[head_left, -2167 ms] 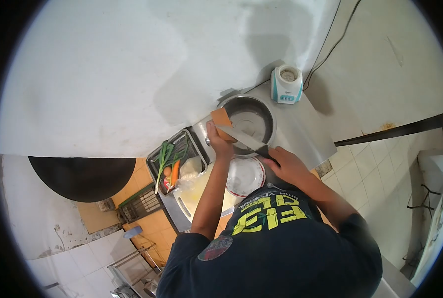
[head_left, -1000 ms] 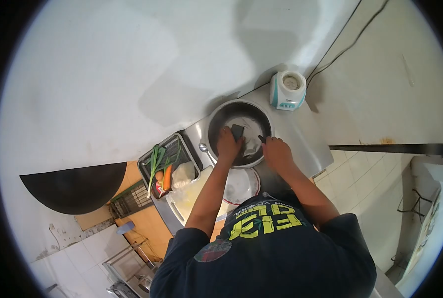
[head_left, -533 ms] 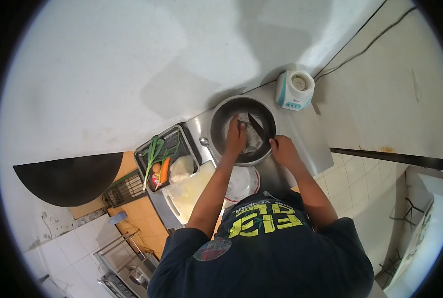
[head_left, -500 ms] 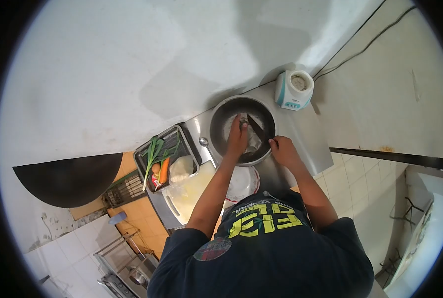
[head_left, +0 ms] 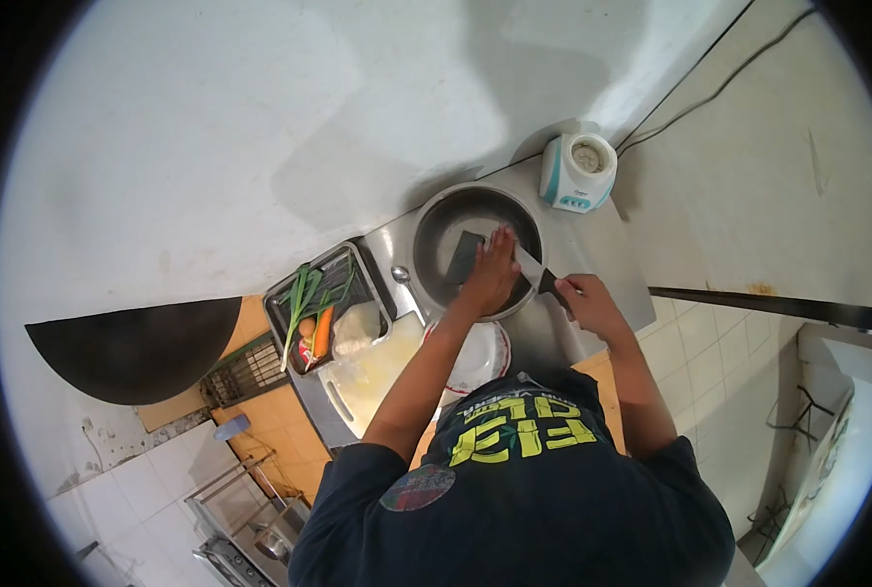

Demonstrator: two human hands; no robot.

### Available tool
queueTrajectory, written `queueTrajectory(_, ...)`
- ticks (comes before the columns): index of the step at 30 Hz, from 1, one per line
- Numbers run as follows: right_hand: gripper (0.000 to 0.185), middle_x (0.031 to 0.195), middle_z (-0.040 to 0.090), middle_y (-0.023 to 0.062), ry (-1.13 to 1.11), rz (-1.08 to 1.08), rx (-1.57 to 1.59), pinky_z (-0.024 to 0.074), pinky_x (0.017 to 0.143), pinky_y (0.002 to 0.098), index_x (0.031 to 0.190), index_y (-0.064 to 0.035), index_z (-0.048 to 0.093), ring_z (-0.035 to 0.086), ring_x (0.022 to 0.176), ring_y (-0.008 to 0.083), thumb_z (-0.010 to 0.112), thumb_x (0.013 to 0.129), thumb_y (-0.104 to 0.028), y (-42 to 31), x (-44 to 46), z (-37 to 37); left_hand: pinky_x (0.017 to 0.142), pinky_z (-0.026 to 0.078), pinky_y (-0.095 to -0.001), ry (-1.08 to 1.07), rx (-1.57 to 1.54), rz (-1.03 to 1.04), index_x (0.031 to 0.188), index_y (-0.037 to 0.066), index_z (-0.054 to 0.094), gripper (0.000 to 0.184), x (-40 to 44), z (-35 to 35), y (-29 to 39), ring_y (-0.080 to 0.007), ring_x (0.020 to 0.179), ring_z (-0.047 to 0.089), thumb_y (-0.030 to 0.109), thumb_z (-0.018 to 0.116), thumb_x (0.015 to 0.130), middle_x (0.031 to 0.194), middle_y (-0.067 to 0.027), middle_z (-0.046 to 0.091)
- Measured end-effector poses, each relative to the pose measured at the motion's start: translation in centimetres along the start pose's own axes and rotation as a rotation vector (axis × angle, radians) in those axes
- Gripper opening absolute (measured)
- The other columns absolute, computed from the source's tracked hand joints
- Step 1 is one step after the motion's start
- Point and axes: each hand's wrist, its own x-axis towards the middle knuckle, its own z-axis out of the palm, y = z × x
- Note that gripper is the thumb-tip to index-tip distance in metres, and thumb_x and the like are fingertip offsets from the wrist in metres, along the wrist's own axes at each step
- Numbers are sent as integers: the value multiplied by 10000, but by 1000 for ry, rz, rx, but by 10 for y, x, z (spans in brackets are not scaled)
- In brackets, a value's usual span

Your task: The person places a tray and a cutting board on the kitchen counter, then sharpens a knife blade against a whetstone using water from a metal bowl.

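A wide metal bowl [head_left: 424, 233] stands on the steel counter, with a dark grey, flat rectangular piece [head_left: 464, 256] inside it; its kind I cannot make out. My left hand [head_left: 495, 266] is over the bowl beside this piece, fingers stretched out and lying against the blade of a kitchen knife [head_left: 530, 264]. Part of the blade is hidden by those fingers. At the bowl's right rim, my right hand [head_left: 589, 305] is wrapped round the knife's black handle.
Left of the bowl are a spoon [head_left: 402, 277] and a black tray [head_left: 365, 284] with green onions, a carrot and a plastic bag. A white cutting board [head_left: 362, 391] and a red-rimmed plate [head_left: 480, 357] are nearer me. A blender base [head_left: 580, 174] stands behind right.
The knife and my right hand have moved to the right and slightly toward me. My left hand has shifted right onto the blade, and the dark piece now shows in the bowl.
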Motion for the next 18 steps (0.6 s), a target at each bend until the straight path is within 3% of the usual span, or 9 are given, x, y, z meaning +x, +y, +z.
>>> queueTrajectory(2, 347, 663, 607, 98, -61, 152, 48, 446, 491, 329, 939, 43, 690, 571, 502, 178, 606, 980, -291, -23, -17, -18, 1211, 72, -573, -70, 33, -112, 1568, -33, 89, 683, 6, -6, -5, -406, 1526, 65, 388, 278, 1064, 1636, -263, 67)
queueTrajectory(5, 334, 661, 579, 45, -111, 226, 151, 418, 456, 284, 973, 32, 685, 559, 505, 125, 604, 986, -291, -26, -27, -32, 1205, 183, -524, 167, -248, -211, 1526, -57, 253, 606, 10, 15, -27, -418, 1494, 200, 312, 349, 1055, 1587, -295, 226)
queueTrajectory(8, 326, 651, 566, 35, -6, 136, 139, 425, 472, 275, 974, 31, 679, 556, 511, 116, 598, 992, -284, -26, -33, -35, 1124, 332, -483, 405, -464, -283, 1372, -65, 488, 474, 7, 17, -12, -435, 1356, 424, 257, 412, 1032, 1414, -301, 480)
queueTrajectory(11, 308, 659, 576, 39, 34, 42, 213, 438, 490, 272, 990, 29, 677, 557, 514, 116, 598, 994, -268, -8, -30, -30, 991, 428, -476, 465, -344, -242, 1190, -58, 594, 389, 7, 26, -1, -427, 1142, 574, 257, 448, 1014, 1201, -260, 618)
queueTrajectory(14, 301, 678, 589, 42, 59, 22, 158, 448, 505, 268, 1003, 30, 673, 558, 519, 116, 598, 996, -261, -9, -31, -28, 880, 482, -392, 325, -424, -543, 1203, 20, 627, 399, 18, 71, -45, -335, 1075, 623, 320, 458, 1002, 1222, -205, 635)
queueTrajectory(17, 302, 701, 603, 45, 80, -25, 234, 446, 501, 273, 1014, 29, 669, 565, 529, 115, 595, 999, -263, 3, -28, -21, 921, 491, -406, 147, -1043, -911, 1259, -1, 578, 456, 28, 54, -45, -343, 1110, 615, 353, 474, 990, 1266, -216, 612)
queueTrajectory(18, 300, 703, 603, 43, 71, -25, 228, 446, 500, 274, 1018, 26, 669, 565, 532, 114, 593, 1001, -263, 2, -28, -21, 956, 480, -424, 180, -1261, -928, 1286, -17, 550, 499, 29, 48, -43, -353, 1139, 602, 379, 452, 998, 1283, -224, 600)
